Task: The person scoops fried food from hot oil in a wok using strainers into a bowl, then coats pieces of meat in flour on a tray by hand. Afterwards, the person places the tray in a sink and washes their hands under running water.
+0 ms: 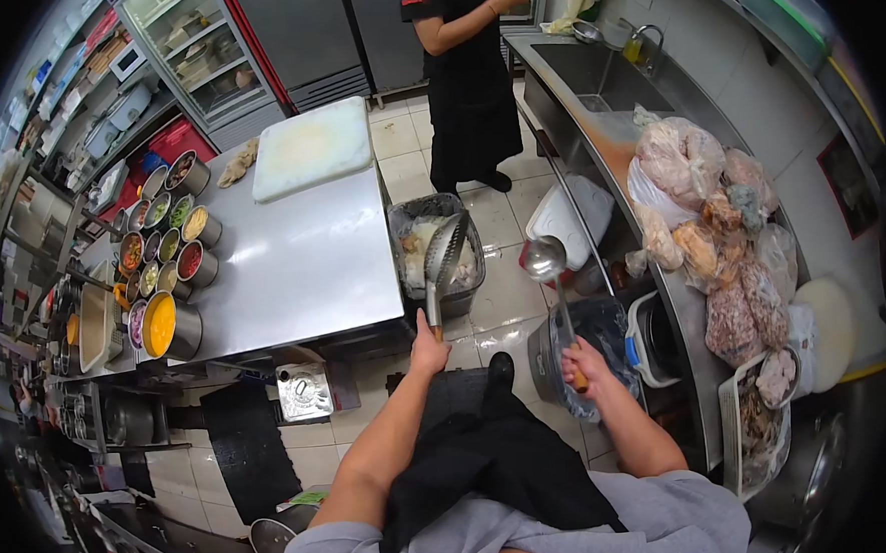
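Observation:
My left hand (429, 351) is wrapped round the handle of a skimmer (448, 248), a wide perforated scoop whose head points away from me. Behind that scoop, partly covered by it, stands a lined bin (476, 280) with pale, mixed contents I cannot make out. In my right hand (590, 368) is a steel ladle (545, 259), gripped by its wooden-looking handle with the bowl up and forward. Below the ladle sits a container lined with a dark bag (596, 334). Both tools are held in the air, well apart from each other.
A steel table (292, 254) at left carries a white cutting board (313, 148) and several metal pots of ingredients (173, 326). On the right counter, bagged meat (681, 159) lies near a sink (592, 68). Another person (468, 85) in black stands ahead, beyond the bin.

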The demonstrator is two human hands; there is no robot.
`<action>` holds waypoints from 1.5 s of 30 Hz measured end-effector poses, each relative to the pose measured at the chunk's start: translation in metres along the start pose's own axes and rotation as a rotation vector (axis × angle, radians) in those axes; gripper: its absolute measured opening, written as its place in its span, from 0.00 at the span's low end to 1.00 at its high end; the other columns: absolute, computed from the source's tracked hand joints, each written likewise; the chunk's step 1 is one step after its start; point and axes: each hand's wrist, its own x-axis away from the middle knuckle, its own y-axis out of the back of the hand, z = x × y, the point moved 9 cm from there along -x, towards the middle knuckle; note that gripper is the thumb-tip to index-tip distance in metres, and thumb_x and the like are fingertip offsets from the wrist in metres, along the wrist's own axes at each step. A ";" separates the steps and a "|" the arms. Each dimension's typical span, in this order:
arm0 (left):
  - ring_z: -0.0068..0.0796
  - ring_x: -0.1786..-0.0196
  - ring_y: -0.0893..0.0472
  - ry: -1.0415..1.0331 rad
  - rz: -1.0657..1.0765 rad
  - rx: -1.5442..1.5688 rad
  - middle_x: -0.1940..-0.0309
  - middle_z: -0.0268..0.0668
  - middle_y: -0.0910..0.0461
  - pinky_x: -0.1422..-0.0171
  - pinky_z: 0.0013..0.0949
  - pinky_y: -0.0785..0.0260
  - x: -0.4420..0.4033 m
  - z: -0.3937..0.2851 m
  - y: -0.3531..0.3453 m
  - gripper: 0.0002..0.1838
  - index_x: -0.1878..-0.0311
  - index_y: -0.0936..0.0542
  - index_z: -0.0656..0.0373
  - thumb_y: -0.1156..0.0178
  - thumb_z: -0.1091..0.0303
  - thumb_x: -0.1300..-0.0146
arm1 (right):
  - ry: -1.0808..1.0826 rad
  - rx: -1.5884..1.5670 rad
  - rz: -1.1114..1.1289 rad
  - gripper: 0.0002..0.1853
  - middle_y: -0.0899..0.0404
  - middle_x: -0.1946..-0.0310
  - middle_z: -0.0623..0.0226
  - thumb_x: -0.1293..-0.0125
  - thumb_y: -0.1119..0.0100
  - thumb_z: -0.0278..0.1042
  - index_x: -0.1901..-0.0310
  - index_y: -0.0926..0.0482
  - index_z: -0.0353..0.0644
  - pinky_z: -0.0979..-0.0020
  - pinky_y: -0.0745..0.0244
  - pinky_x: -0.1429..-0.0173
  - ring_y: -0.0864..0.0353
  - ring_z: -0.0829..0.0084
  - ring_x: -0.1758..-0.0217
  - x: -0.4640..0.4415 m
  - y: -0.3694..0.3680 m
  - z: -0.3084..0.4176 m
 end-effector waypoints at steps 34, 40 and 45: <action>0.15 0.82 0.33 0.302 -0.548 1.488 0.79 0.28 0.32 0.80 0.21 0.34 0.343 0.271 0.160 0.07 0.69 0.33 0.52 0.48 0.70 0.34 | -0.187 0.147 0.013 0.06 0.35 0.81 0.76 0.35 0.46 0.27 0.65 0.32 0.50 0.76 0.39 0.81 0.38 0.83 0.85 0.123 0.112 -0.152; 0.18 0.82 0.31 0.486 -0.677 1.512 0.84 0.28 0.33 0.80 0.22 0.32 0.376 0.306 0.142 0.06 0.70 0.34 0.54 0.50 0.73 0.37 | -0.231 0.203 0.058 0.08 0.35 0.80 0.75 0.36 0.42 0.26 0.63 0.33 0.49 0.75 0.38 0.80 0.37 0.83 0.84 0.117 0.105 -0.136; 0.20 0.82 0.29 0.515 -0.773 1.510 0.83 0.29 0.32 0.80 0.23 0.32 0.393 0.331 0.134 0.05 0.69 0.32 0.55 0.49 0.75 0.38 | -0.227 0.232 0.176 0.10 0.36 0.80 0.75 0.36 0.42 0.26 0.61 0.33 0.49 0.74 0.38 0.80 0.38 0.83 0.84 0.109 0.076 -0.109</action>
